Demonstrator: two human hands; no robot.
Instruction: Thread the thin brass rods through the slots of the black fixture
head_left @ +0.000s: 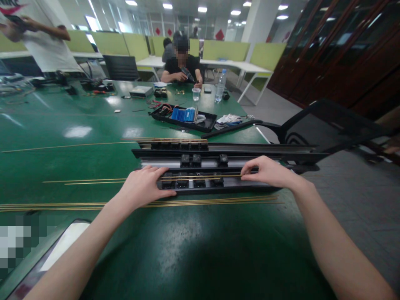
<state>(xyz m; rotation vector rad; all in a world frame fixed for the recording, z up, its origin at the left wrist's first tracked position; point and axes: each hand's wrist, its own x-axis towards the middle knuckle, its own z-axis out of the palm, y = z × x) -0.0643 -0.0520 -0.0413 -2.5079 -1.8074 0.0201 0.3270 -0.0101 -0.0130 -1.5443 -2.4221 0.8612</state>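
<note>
In front of me lies a long black channel (231, 190) with several dark blocks (200, 180) set along its inside. My left hand (142, 186) spans its left end, thumb on the near edge and fingers over the far edge. Two thin brass rods (90, 181) run out leftward from beneath that hand. My right hand (267, 171) is closed in a pinch on the right end of a thin brass rod (229, 177) lying over the blocks. Just behind, a second black channel (209, 161) holds similar blocks. The palm covers part of the rods.
Loose brass rods (215, 201) lie nearer me; more rest on the rear channel (262, 149). Beyond are a black tray (158, 116) with a blue item, a glove-like cloth (229, 120) and a water bottle (221, 85). A chair (331, 129) stands right. Two people work across the green table.
</note>
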